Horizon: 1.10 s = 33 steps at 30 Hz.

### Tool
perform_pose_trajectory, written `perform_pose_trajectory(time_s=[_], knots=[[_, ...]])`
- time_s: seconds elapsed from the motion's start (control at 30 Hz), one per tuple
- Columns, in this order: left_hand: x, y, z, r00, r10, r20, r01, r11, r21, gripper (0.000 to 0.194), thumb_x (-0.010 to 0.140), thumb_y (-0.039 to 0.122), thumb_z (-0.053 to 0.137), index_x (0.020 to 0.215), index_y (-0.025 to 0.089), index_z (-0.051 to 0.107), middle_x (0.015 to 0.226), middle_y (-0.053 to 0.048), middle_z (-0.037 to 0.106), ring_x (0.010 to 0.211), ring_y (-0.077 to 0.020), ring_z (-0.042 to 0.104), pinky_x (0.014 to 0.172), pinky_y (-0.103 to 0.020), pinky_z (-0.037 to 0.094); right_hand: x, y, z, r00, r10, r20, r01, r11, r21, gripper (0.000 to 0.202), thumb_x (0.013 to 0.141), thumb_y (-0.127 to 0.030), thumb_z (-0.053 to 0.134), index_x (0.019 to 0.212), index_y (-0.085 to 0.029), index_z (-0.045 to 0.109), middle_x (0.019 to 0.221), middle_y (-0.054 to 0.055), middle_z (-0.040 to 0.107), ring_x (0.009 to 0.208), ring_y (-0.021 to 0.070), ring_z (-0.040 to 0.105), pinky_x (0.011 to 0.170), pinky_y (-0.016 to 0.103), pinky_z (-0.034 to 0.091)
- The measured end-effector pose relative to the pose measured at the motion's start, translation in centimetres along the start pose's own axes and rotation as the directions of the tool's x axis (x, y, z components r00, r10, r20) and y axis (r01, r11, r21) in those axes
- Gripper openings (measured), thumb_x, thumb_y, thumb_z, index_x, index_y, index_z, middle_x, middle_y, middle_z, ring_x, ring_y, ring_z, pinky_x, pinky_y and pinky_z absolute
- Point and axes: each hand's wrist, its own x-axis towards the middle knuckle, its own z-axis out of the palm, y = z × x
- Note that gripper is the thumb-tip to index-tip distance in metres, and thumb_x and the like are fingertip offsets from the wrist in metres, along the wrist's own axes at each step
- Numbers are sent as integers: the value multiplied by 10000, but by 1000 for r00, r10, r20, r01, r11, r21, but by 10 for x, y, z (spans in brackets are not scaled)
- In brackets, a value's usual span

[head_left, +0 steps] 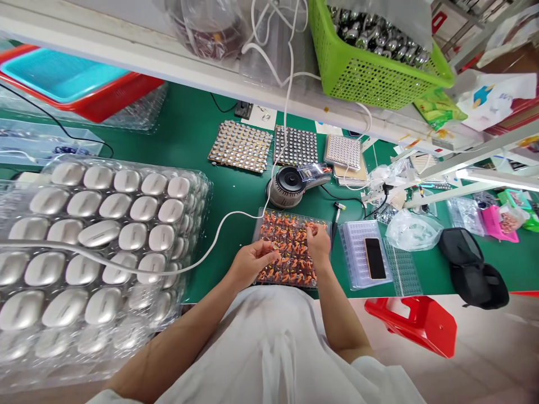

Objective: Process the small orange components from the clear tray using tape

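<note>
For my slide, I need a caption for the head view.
Left hand and right hand at a tray of orange parts, between silver pieces and a phone.

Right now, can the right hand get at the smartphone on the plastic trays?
Likely yes: the smartphone lies uncovered on the plastic trays, to the right of the right hand; nothing upright appears to block the way.

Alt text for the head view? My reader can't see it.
The left hand and right hand are over a tray of orange parts on a green workbench. Silver rounded pieces sit in plastic packaging at left; a phone lies at right.
</note>
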Motion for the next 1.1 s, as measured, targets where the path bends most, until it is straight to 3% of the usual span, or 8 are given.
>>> perform_pose_trajectory(time_s=[0.13, 0.23, 0.37, 0.53, 0.67, 0.83, 0.97, 1.1], knots=[[-4, 7, 1, 999, 32, 34, -34, 997, 66, 340, 697, 465, 699, 821, 153, 653, 715, -8, 640, 662, -141, 566, 615, -241, 441, -34, -29, -34, 983, -123, 136, 95, 976, 198, 332, 849, -417, 522, 1050, -175, 627, 884, 59, 666, 745, 184, 584, 698, 298, 448], [-10, 14, 3, 994, 59, 90, -75, 981, 177, 334, 722, 482, 671, 795, 157, 647, 687, 0, 618, 625, -129, 540, 577, -233, 421, -60, -53, -60, 909, -258, 326, 103, 899, 425, 257, 864, -391, 536, 1015, -208, 636, 873, 30, 646, 675, 146, 564, 610, 258, 441], [-19, 23, 6, 981, 142, 130, -184, 891, 415, 285, 773, 457, 633, 805, 175, 659, 702, 6, 635, 612, -119, 517, 576, -230, 401, -82, -79, -80, 853, -367, 372, 189, 881, 434, 176, 856, -337, 570, 955, -212, 644, 835, 22, 615, 668, 133, 543, 587, 246, 423], [-28, 27, 9, 927, 340, 159, -362, 692, 624, 206, 839, 373, 569, 828, 189, 663, 796, -19, 681, 707, -146, 573, 645, -251, 422, -92, -90, -80, 865, -396, 307, 299, 899, 319, 123, 822, -293, 612, 902, -203, 638, 790, 15, 608, 673, 135, 538, 621, 261, 421], [-33, 29, 9, 838, 506, 204, -471, 482, 738, 167, 860, 297, 545, 855, 172, 656, 805, -46, 686, 785, -182, 587, 712, -291, 436, -96, -90, -77, 871, -379, 313, 292, 911, 291, 104, 817, -281, 613, 880, -201, 634, 776, 8, 622, 652, 131, 539, 610, 258, 413], [-33, 31, 10, 766, 578, 280, -518, 297, 802, 163, 875, 262, 521, 861, 168, 654, 808, -60, 674, 781, -200, 561, 683, -308, 431, -98, -89, -72, 888, -351, 295, 262, 917, 301, 84, 833, -244, 565, 812, -197, 630, 745, 6, 619, 635, 132, 533, 600, 257, 404], [-37, 34, 12, 767, 583, 268, -520, 319, 792, 185, 874, 283, 527, 888, 157, 662, 827, -77, 675, 805, -215, 571, 713, -330, 449, -99, -85, -60, 922, -309, 232, 199, 895, 399, 77, 824, -244, 570, 803, -199, 629, 724, 2, 606, 622, 132, 524, 585, 255, 403], [-49, 47, 13, 860, 451, 238, -489, 598, 635, 286, 844, 357, 581, 1043, 164, 653, 893, -72, 694, 805, -202, 609, 726, -319, 484, -97, -79, -49, 953, -223, 206, 30, 745, 667, 93, 832, -297, 590, 840, -213, 631, 746, 1, 585, 672, 136, 526, 617, 256, 422]])
